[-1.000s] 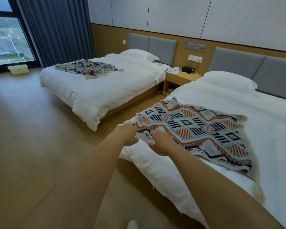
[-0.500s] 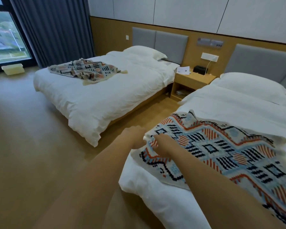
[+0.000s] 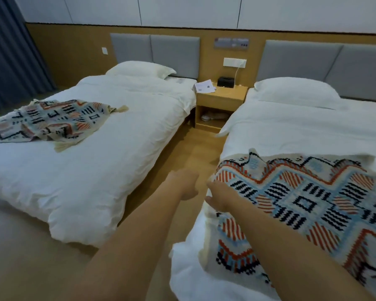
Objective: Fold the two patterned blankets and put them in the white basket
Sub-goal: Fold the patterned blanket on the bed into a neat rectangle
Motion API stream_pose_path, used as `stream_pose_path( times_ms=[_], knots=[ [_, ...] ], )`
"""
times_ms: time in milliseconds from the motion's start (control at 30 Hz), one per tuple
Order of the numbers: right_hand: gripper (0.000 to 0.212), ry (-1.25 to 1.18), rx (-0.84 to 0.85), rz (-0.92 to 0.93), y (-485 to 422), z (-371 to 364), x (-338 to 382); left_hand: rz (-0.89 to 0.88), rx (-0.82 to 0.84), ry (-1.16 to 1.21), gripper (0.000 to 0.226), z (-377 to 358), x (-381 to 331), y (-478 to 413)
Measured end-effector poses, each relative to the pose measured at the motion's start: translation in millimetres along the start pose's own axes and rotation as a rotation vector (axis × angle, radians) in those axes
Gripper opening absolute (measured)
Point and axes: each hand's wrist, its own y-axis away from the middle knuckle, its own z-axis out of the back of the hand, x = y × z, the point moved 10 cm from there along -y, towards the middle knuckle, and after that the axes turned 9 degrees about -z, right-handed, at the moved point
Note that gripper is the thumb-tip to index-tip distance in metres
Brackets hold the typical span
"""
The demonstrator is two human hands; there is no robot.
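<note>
Since half a second ago the left hand (image 3: 186,184) has let go and hangs curled over the aisle, empty; left to right: a crumpled woven geometric-patterned blanket (image 3: 46,120) on the far white bed (image 3: 117,148); the right hand (image 3: 220,197) pinches the near knitted zigzag blanket (image 3: 302,198) at its left edge; its length runs rightward across the near bed; no basket is visible.

2 white beds (image 3: 122,135) flank a wooden nightstand (image 3: 220,98), seemingly on tan flooring.
</note>
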Motion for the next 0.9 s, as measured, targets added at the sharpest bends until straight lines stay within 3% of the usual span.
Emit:
stream_pose_path(
  times_ms=[200,433,500,667,900],
  knots=[
    [0.054,-0.112,0.026,-0.192,-71,10,-20,-0.164,0.109,-0.102,0.050,-1,43,-81],
    [0.045,-0.267,-0.024,-0.361,-168,17,-65,-0.340,0.081,-0.077,0.039,1,58,-198],
    [0.040,-0.323,-0.030,-0.403,-195,18,-78,-0.355,0.143,-0.063,0.040,-6,64,-231],
    [0.050,-0.406,0.027,-0.510,-247,11,-108,-0.459,0.286,-0.129,0.039,-17,74,-304],
    [0.042,-0.477,0.053,-0.666,-295,3,-156,-0.601,0.413,-0.093,0.043,-43,70,-395]
  ],
)
